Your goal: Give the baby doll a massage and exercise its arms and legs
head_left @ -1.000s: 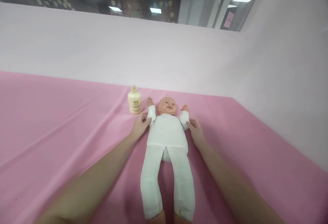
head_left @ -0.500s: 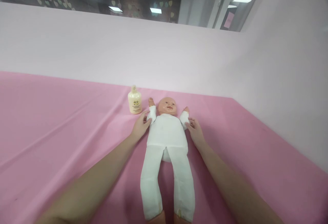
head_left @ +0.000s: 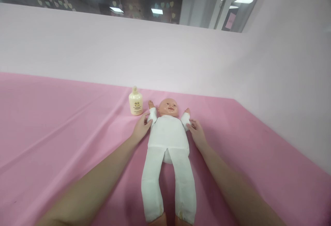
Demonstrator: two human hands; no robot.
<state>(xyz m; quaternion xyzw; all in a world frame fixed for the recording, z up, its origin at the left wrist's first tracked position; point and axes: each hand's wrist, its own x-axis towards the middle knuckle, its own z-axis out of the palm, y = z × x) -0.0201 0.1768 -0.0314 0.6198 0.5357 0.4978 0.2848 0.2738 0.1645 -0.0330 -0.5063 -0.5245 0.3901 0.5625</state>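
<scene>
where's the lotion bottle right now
The lotion bottle stands upright on the pink cloth, just left of the doll and beyond the left hand.

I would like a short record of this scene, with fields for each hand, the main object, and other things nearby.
left hand: fingers on the doll's sleeve, at the doll's raised arm
right hand: fingers touch the other sleeve
doll: lies face up on the pink cloth, white clothes, legs toward the camera
bottle: cream-coloured, upright, beside the doll's head, apart from both hands
</scene>
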